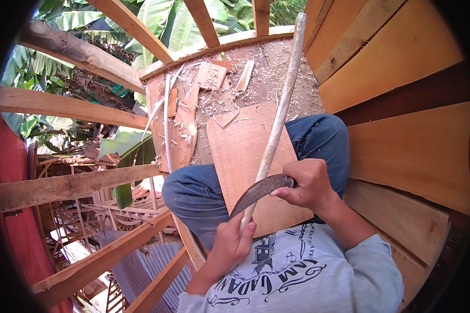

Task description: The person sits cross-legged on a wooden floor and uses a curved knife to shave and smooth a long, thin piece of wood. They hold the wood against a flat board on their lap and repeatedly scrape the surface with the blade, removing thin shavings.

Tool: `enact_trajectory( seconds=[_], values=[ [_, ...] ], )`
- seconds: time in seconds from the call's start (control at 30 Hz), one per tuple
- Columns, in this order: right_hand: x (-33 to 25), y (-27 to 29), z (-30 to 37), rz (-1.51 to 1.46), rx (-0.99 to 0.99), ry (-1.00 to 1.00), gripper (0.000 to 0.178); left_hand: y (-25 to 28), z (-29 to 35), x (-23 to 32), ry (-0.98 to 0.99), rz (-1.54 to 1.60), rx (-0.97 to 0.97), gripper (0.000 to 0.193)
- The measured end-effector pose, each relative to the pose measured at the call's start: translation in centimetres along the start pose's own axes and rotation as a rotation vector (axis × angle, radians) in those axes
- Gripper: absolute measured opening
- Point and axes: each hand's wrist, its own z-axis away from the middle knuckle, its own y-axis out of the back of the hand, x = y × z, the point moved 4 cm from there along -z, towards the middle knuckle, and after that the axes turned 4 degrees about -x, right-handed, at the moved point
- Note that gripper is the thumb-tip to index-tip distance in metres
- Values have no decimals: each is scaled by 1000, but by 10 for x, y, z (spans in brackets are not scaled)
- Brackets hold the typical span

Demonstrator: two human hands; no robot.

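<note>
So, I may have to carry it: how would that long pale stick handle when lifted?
The long pale stick is probably stiff: it extends nearly straight from the left hand. Its roundish shape suggests it might roll if laid down.

The person's left hand [234, 242] is gripping a pale peeled pole [280, 117] near its lower end, while the right hand [309, 183] is holding a curved-bladed knife [260, 193] by its handle, the blade lying across the pole just above the left hand. A flat wooden board [240, 143] is resting between the bent knees of the blue jeans [193, 194], beneath the pole. Curled wood shavings [235, 121] are littering the board and the floor [277, 68] beyond. Wall planks [397, 146] are standing at right; banana leaves [180, 28] are showing outside, beyond the wooden rails [81, 182].
</note>
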Motion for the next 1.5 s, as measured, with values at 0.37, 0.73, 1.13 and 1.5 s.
enact_trajectory(
  seconds=[0.37, 0.73, 1.13, 1.5],
  values=[
    [123, 40, -3, -166, 387, -467, 65, -9, 26, -17, 78, 231, -107, 19],
    [12, 10, -17, 181, 110, -107, 56, 4, 21, -40, 12, -112, 49, 17],
    [1, -5, -17, 164, 1, -25, 53, 13, 33, -65, -98, -252, 163, 14],
    [2, -18, -16, 95, -29, 9, 50, 21, 25, -62, -121, -283, 191, 16]
  ],
)
